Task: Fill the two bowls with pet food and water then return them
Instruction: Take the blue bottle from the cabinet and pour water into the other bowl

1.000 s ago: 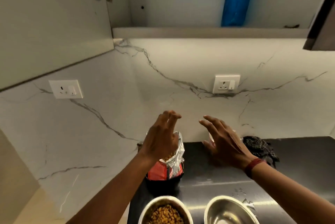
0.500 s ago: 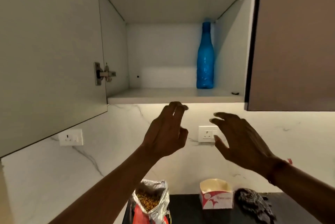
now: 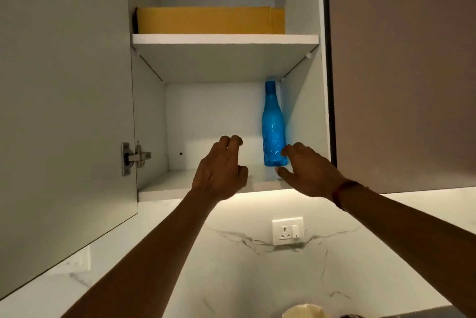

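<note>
two hands are raised in front of an open wall cabinet (image 3: 149, 111) in the middle of the frame, and neither holds anything. the left hand (image 3: 219, 170) hangs in the air at centre, before the lower shelf (image 3: 180, 187), its fingers loosely curled and empty. the right hand (image 3: 306, 173), with a red band at the wrist, is spread wide just right of centre, thumb low and fingers high around the foot of the blue bottle (image 3: 274, 132). whether a fingertip already touches the bottle i cannot tell, but no grasp has closed. the bottle stands upright at the right end of the lower shelf, close to the cabinet's side wall. a yellow box (image 3: 211, 20) fills the shelf above, the cabinet door (image 3: 64, 111) stands open at the left of the frame, and a wall socket (image 3: 288, 231) sits on the marble wall (image 3: 231, 279) below centre. the bowls are out of view, so how full either one is cannot be read. judging by the reach, the water step is only starting: the bottle has yet to be taken down, poured, and the bowls returned.
</note>
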